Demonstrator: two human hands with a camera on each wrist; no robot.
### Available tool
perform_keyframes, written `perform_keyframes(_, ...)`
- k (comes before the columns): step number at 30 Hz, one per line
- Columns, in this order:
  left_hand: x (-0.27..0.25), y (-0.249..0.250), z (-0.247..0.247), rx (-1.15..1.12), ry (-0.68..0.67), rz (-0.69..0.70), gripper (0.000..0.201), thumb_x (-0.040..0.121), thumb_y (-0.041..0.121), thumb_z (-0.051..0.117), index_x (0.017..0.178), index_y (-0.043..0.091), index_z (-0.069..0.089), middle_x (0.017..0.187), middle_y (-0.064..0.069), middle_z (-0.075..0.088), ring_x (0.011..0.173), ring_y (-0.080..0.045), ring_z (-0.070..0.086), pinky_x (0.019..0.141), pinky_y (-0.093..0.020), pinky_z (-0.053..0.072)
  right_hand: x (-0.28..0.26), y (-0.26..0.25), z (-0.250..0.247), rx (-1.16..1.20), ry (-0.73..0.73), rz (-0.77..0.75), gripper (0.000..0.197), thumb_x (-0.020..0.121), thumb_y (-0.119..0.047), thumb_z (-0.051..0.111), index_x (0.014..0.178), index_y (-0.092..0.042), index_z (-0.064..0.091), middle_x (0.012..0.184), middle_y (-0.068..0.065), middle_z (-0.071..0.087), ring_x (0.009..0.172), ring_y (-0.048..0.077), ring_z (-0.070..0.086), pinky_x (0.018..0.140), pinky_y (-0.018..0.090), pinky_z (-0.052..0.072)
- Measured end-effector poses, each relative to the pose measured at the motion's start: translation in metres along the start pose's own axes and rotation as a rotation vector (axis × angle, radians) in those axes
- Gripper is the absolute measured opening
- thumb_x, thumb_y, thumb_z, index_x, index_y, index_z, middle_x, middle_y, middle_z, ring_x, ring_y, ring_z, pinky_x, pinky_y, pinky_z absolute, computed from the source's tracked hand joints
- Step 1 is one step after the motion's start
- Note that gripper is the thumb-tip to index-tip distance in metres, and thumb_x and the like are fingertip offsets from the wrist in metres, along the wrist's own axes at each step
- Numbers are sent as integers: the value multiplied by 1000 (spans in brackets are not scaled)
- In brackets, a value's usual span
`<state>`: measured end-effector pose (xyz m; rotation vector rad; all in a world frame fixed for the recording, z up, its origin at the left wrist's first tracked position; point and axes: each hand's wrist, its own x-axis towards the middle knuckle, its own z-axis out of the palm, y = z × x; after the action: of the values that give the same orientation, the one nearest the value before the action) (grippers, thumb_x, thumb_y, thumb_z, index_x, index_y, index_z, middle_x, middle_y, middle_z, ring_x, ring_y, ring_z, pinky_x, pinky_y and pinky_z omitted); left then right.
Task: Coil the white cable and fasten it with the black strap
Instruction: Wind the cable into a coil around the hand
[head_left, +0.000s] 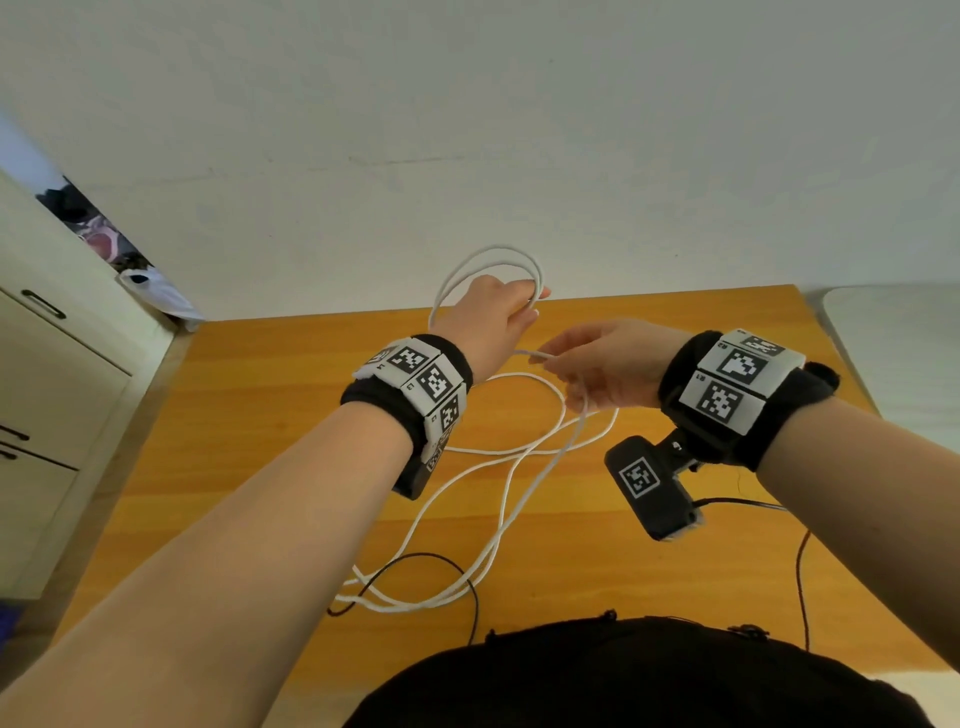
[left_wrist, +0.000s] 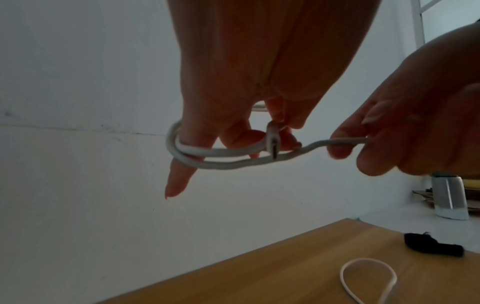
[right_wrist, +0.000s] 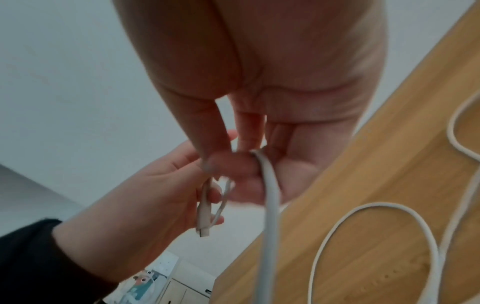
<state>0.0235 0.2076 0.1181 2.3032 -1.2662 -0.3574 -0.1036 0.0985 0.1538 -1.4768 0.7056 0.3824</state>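
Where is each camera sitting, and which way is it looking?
Head: on the person's head, looking down at the wooden table; shows both forearms, left hand and right hand.
Left wrist: under the left wrist, looking along the left hand toward the wall; black strap lies on the table.
Right wrist: under the right wrist, looking along the right hand toward the left hand.
All three share the white cable, gripped by the left hand and pinched by the right.

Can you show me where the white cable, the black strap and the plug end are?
white cable (head_left: 519, 457), head view, slack above table.
black strap (left_wrist: 439, 246), left wrist view, its middle.
plug end (left_wrist: 272, 144), left wrist view, connector body.
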Motion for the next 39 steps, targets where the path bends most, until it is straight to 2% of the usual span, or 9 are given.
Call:
perform_keyframes(2, -1, -3, 1, 26, -6, -9, 34, 98, 32, 38, 128, 26, 51, 112, -11, 55, 94, -25, 58, 78, -31, 42, -1, -1, -2, -7, 90, -101, 23, 83, 2, 63, 104, -7, 63, 79, 10, 62, 59, 14, 55, 61, 24, 52)
perform_keyframes(5, -2, -5, 2, 26, -3, -28, 30, 97, 32, 38, 121, 24, 54, 108, -11, 57, 90, -25, 58, 74, -30, 39, -2, -3, -6, 45, 156, -203, 23, 82, 8, 61, 96, -11, 60, 97, 15, 70, 70, 18, 59, 66, 26, 51)
perform_keyframes(12, -9, 13, 1, 95, -15, -8, 25, 98, 26, 38, 108, 10, 55, 98, -6, 45, 89, -24, 49, 82, -36, 43, 1, -1, -6, 41, 251, -290, 19, 85, 7, 56, 94, -9, 59, 74, 1, 67, 62, 13, 56, 60, 22, 51)
perform_keyframes(18, -14, 17, 1, 183, -25, -30, 29, 98, 32, 38, 111, 14, 58, 102, -3, 48, 94, -19, 49, 83, -33, 41, 2, 0, -7, 113, 293, -308, 19, 80, 9, 63, 82, -8, 54, 75, 12, 62, 62, 20, 57, 57, 25, 50)
perform_keyframes(21, -18, 20, -1, 56, -130, -89, 25, 99, 30, 34, 103, 15, 55, 87, 0, 59, 82, -21, 58, 72, -34, 46, 2, 1, -9, 202, 308, -296, 22, 78, 9, 66, 84, -8, 53, 75, 15, 61, 62, 21, 59, 56, 25, 52)
perform_keyframes(25, -20, 25, -4, 18, -110, -119, 26, 101, 28, 29, 97, 17, 53, 73, 6, 47, 63, -14, 47, 56, -29, 33, -2, 7, -10, 27, 212, -116, 25, 77, 3, 69, 97, -8, 59, 75, 8, 64, 62, 16, 62, 56, 22, 55)
perform_keyframes(31, -15, 19, -16, -473, 45, -325, 30, 100, 25, 31, 81, 16, 52, 62, 1, 36, 49, -15, 33, 48, -28, 33, -10, 39, 8, 48, -179, 28, 7, 91, -3, 53, 87, -8, 56, 81, 12, 67, 89, 27, 67, 89, 39, 52)
perform_keyframes(35, -23, 20, -21, -838, 16, -467, 33, 101, 31, 34, 81, 12, 52, 57, 4, 30, 40, -8, 25, 41, -21, 22, -5, 43, 5, 289, 76, -109, 4, 92, -5, 52, 89, -6, 54, 74, 14, 65, 69, 26, 70, 71, 37, 61)
perform_keyframes(39, -30, 19, -24, -1070, -119, -528, 35, 99, 37, 37, 78, 12, 51, 54, 5, 35, 38, -5, 28, 39, -16, 27, 0, 34, -5, 232, 313, -265, 11, 94, -14, 52, 97, -11, 63, 67, 6, 55, 55, 16, 53, 56, 29, 55)
